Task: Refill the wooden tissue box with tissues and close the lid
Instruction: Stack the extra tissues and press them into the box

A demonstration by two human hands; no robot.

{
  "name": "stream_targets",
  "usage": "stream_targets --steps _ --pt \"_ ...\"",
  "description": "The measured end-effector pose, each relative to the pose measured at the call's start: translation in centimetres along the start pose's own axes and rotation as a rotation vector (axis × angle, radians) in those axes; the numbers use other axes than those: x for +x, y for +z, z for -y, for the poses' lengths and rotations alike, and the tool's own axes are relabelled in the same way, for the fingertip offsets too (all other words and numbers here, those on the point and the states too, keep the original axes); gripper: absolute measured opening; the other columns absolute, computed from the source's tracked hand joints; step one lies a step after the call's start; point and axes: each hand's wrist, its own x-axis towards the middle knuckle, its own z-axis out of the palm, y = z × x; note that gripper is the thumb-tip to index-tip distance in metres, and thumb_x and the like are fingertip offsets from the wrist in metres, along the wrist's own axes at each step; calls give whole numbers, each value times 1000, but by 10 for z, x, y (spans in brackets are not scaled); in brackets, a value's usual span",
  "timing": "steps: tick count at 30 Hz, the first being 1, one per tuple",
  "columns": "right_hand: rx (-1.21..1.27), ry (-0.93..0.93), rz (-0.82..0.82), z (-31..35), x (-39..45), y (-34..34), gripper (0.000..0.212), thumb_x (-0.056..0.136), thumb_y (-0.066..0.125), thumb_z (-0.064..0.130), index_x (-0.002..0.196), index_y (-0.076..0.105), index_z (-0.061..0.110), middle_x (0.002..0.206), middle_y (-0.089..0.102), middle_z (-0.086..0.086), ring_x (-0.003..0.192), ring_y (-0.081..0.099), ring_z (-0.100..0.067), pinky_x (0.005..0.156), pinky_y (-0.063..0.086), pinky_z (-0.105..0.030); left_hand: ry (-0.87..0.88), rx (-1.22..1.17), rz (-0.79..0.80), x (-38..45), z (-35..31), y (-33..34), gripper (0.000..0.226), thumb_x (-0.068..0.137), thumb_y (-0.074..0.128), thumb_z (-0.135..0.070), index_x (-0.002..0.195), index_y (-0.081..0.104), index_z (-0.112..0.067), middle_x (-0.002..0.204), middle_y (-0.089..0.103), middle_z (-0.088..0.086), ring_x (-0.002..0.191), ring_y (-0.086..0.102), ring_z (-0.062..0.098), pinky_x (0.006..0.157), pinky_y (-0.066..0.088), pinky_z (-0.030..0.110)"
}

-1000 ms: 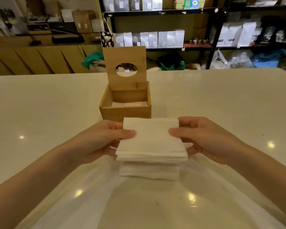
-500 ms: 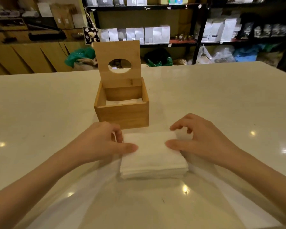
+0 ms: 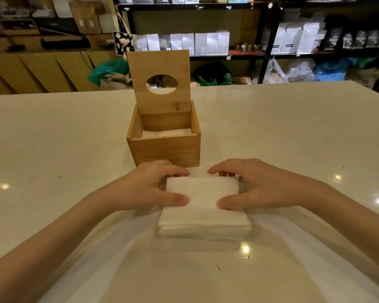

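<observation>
Since the earlier frames the lifted top portion of tissues has been lowered back onto the rest, so that one stack of tissues (image 3: 202,212) now lies on the bench (image 3: 53,149), and both hands have been shifted forward to its far half. The wooden tissue box (image 3: 163,147) is seen at the same spot, just beyond the hands, with its lid (image 3: 160,83) stood upright at the back edge and the oval hole in the lid facing the camera. A low layer of white tissues can be made out inside the box, well below its rim.

The stack is gripped from both sides. The left hand (image 3: 143,189) is set against the stack's left edge, its thumb pressed on the top sheet and its fingers curled around the far left corner. The right hand (image 3: 258,186) mirrors it on the right edge, thumb on top and fingers bent over the far right corner. Each grip is thus closed on the stack, which is pinched between thumb and fingers; whether it is raised off the bench cannot be told. A clear plastic wrapper (image 3: 293,259) is spread flat beneath the stack and towards the camera. Dark shelves (image 3: 267,40) with white packages are seen behind the bench.
</observation>
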Motion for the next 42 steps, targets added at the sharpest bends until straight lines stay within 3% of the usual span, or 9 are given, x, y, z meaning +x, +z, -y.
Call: stream_targets --steps 8,14,18,21,24,27,34,39,42 --pt "8 67 189 12 16 -14 47 71 73 38 113 59 22 107 63 7 95 58 -10 82 48 -24 -88 -41 219 13 -10 -10 37 75 68 -39 108 60 -25 104 64 -6 95 58 11 86 52 32" --pt "-26 92 243 13 17 -21 40 71 72 43 98 63 14 101 65 -2 84 60 -16 72 48 -29 -130 -97 257 15 -16 -13 31 73 71 -35 98 64 -17 103 65 4 93 60 18 80 49 30" --pt "131 66 248 10 13 -31 25 71 74 37 84 64 19 78 66 7 65 59 -4 62 45 -21 -131 -272 185 6 -11 -19 21 66 79 -31 80 66 -24 87 70 -1 81 65 14 69 50 26" --pt "241 27 204 9 12 -40 24 67 76 36 79 64 20 74 66 8 68 62 -6 64 46 -23 -112 -463 142 -3 -8 -30 22 56 81 -34 71 67 -27 78 72 -7 76 68 9 62 50 16" --pt "406 -17 148 14 16 -54 19 66 78 28 79 67 19 77 71 8 73 67 -7 64 49 -18 -133 -682 44 -10 -7 -46 29 58 83 -28 84 71 -22 85 76 -4 81 71 11 65 55 15" --pt "584 -28 85 22 25 -71 22 64 78 25 84 70 20 85 76 6 82 71 -11 68 55 -19 -161 -857 -38 -16 -6 -66 43 50 79 -32 90 75 -19 92 77 1 86 72 18 71 60 26" --pt "941 112 -37 29 69 -87 38 53 73 25 87 73 8 90 75 -7 81 70 -18 75 58 -28 -258 -942 -298 -1 6 -104 32 54 68 -27 80 71 -8 67 76 3 55 70 10 43 52 16" --pt "853 211 -156 29 97 -84 40 50 76 29 85 74 8 89 74 -7 86 66 -22 86 49 -36 -352 -898 -333 18 23 -113 43 49 72 -32 83 72 -6 73 77 5 64 73 14 55 58 22" --pt "794 232 -180 27 102 -84 21 60 79 25 77 74 13 79 73 -3 76 64 -16 72 47 -31 -374 -854 -323 24 29 -114 39 54 72 -33 84 72 -8 76 78 3 69 73 15 59 58 22"
